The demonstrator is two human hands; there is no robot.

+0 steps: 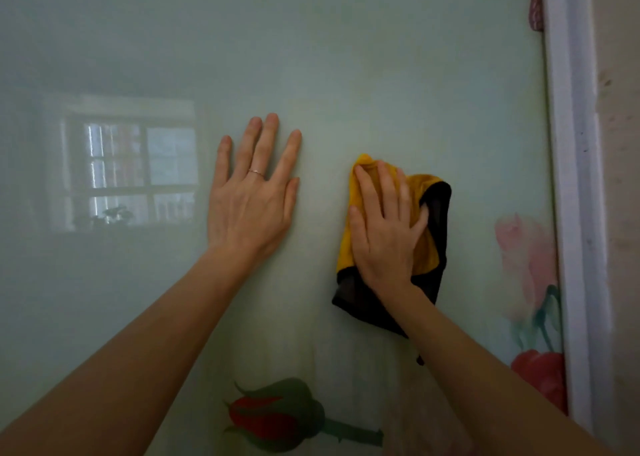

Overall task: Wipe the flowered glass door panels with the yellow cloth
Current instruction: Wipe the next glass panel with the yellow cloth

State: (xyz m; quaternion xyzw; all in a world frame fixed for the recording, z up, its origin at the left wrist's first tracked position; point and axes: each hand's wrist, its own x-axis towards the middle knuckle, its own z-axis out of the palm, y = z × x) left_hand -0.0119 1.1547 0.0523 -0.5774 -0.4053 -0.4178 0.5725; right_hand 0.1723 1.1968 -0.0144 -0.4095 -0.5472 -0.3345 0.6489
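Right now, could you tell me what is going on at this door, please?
A person is wiping a pale green glass door panel. The right hand presses a yellow cloth with a dark edge flat against the glass, while the left hand rests open on the glass beside it, holding nothing. Printed flowers show below the hands and by the white frame.

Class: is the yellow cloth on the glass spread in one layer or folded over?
Folded over: the yellow cloth shows a dark side turned up along its right and lower edges, under the right hand.
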